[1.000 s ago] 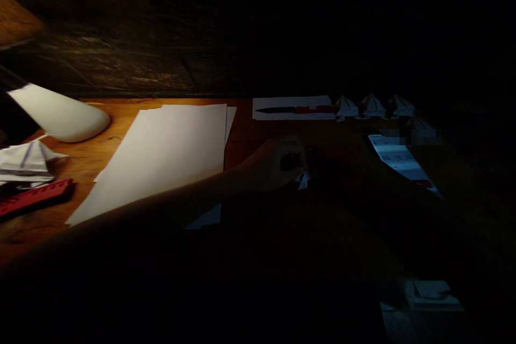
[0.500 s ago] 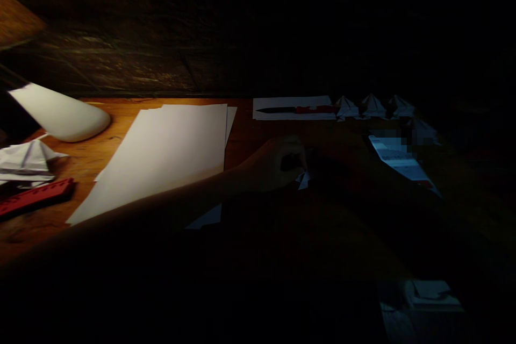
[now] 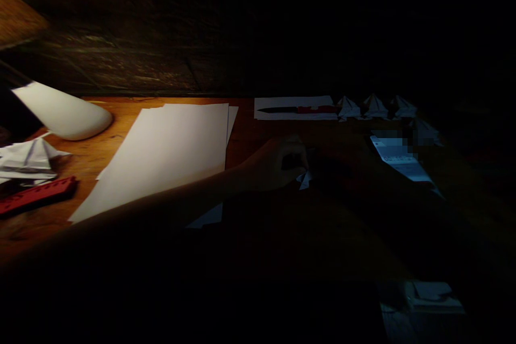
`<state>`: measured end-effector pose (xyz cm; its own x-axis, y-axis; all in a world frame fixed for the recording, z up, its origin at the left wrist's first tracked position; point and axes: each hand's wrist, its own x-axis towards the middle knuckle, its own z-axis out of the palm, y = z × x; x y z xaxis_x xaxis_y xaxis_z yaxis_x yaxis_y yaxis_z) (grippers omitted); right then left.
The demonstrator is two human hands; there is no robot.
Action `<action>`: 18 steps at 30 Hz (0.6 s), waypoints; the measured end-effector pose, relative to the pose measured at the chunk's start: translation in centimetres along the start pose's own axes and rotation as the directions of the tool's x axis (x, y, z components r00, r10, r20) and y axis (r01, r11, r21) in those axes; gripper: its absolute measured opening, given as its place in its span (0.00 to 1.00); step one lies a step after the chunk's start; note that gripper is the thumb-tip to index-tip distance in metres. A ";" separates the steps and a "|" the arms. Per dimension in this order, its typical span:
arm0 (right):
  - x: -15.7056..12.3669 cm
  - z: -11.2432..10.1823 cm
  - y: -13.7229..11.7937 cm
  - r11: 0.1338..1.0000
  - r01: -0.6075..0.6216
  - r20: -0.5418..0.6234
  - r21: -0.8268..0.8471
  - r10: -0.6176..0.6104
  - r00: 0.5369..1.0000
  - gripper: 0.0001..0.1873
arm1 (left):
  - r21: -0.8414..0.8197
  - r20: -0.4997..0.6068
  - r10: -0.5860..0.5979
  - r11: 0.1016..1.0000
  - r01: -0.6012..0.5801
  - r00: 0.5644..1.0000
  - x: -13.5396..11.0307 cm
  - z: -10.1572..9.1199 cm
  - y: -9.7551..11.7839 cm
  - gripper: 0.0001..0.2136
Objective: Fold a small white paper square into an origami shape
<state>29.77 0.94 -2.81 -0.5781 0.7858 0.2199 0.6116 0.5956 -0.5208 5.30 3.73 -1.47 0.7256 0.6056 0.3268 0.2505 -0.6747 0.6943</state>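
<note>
The scene is very dark. My left hand [image 3: 278,164] reaches across the wooden table [image 3: 121,110] from the lower left, fingers curled and pinched on a small folded white paper piece [image 3: 304,178]. Only a corner of that paper shows. My right hand [image 3: 342,166] is a dim shape just right of the paper, and its fingers are lost in shadow. A stack of plain white sheets [image 3: 173,150] lies directly left of my left hand.
A white lamp head [image 3: 60,113] lights the left side. Below it sit a folded paper boat [image 3: 28,158] and a red ruler [image 3: 36,193]. A red-handled cutter [image 3: 298,109] lies on a sheet at the back, beside three folded paper shapes [image 3: 373,103]. A lit phone [image 3: 399,161] lies at right.
</note>
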 end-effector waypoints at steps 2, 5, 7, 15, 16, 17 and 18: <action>0.0 0.1 0.1 1.000 0.001 0.001 0.004 -0.001 1.000 0.29 | -0.002 0.004 -0.003 1.000 0.003 1.000 0.0 0.0 0.0 0.04; 0.1 -0.1 -0.2 1.000 0.016 -0.011 0.012 -0.016 1.000 0.27 | 0.005 0.006 -0.004 1.000 0.004 1.000 0.0 -0.1 0.0 0.04; 0.2 -0.2 -0.5 1.000 0.010 -0.009 0.008 -0.010 1.000 0.27 | 0.005 0.010 -0.003 1.000 0.003 1.000 0.0 -0.1 0.0 0.04; 0.3 -0.5 -1.0 1.000 -0.017 0.014 0.025 0.017 1.000 0.25 | -0.010 0.019 0.001 1.000 0.000 1.000 -0.1 -0.1 0.1 0.05; 0.3 -0.5 -1.0 0.999 -0.020 0.019 0.030 0.020 1.000 0.24 | -0.010 0.016 0.003 1.000 -0.003 1.000 -0.1 -0.1 0.1 0.05; 0.3 -0.4 -0.9 0.999 -0.023 0.014 0.036 0.022 1.000 0.24 | -0.008 0.014 0.006 1.000 -0.006 1.000 -0.1 -0.1 0.1 0.05; 0.3 -0.4 -0.9 0.999 -0.022 0.007 0.041 0.022 1.000 0.24 | -0.007 0.013 0.006 1.000 -0.006 1.000 -0.1 -0.1 0.1 0.06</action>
<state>29.25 0.73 -1.96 -0.5686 0.7973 0.2025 0.6014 0.5709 -0.5590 5.16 3.65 -1.36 0.7351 0.5962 0.3226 0.2417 -0.6751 0.6970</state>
